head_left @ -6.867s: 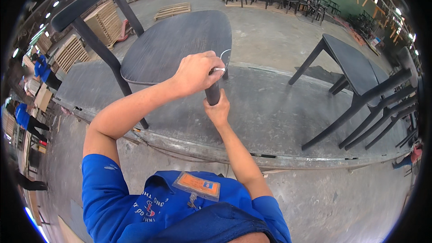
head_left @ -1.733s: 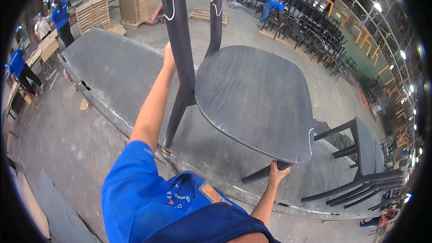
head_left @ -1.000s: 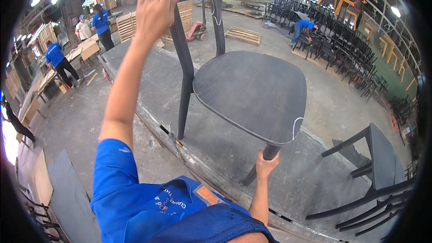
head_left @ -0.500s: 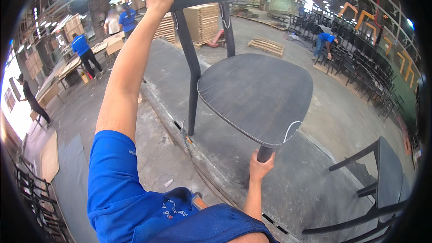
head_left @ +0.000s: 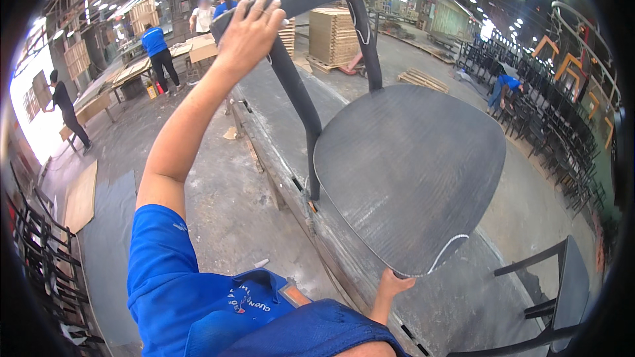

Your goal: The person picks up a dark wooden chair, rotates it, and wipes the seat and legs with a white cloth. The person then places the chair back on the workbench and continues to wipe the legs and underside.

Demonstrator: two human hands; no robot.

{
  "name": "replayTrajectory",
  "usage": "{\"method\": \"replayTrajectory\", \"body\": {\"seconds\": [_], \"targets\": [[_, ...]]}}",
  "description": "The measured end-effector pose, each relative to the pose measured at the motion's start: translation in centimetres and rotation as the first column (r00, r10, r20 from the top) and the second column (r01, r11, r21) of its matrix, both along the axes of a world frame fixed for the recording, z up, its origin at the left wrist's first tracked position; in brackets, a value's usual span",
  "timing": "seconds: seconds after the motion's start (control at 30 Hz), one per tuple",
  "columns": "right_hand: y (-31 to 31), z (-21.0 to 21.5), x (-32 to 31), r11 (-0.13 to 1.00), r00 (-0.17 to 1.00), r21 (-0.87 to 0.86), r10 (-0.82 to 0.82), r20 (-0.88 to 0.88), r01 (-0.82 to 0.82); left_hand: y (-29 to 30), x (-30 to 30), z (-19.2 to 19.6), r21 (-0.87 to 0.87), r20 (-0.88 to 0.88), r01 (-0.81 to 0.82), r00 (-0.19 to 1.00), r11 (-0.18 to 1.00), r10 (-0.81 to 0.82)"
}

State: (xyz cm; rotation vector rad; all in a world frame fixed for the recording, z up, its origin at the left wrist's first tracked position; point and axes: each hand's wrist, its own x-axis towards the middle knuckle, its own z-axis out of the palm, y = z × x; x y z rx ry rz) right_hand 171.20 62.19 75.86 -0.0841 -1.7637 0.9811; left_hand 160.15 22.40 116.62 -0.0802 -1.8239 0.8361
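A dark grey wooden chair (head_left: 410, 172) with a broad rounded seat and a curved back rail is tilted in front of me. My left hand (head_left: 251, 30) is at the left end of the back rail, its fingers laid over it. Under the front edge of the seat, my right hand (head_left: 393, 284) grips the chair, most likely at a front leg; the seat hides that leg and part of the hand. A pale curved line (head_left: 447, 251) marks the seat's front corner. White marks also show on the far back post (head_left: 362, 30).
A long grey platform (head_left: 357, 238) runs beneath the chair. Another dark chair (head_left: 569, 284) lies at the lower right. Stacked wooden boards (head_left: 331, 36) and a pallet (head_left: 423, 79) stand beyond. Rows of dark chairs (head_left: 549, 119) line the right. Several people work farther off.
The chair has come closer, its seat appearing larger and lower right in view. My left hand's fingers have loosened from a fist into a flatter hold on the back rail.
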Motion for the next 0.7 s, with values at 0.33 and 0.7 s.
{"method": "replayTrajectory", "body": {"seconds": [0.33,0.7], "targets": [[-0.6,-1.0,0.1,0.99,1.0,0.136,0.023,0.014,-0.025,2.2,-6.2,0.0,0.167,-0.101,0.042,0.995,0.985,-0.026],[0.3,-1.3,-1.5,0.977,0.99,0.158,0.137,0.044,-0.142,0.5,-1.4,-2.8,0.141,-0.141,0.018,0.99,0.99,0.003]]}}
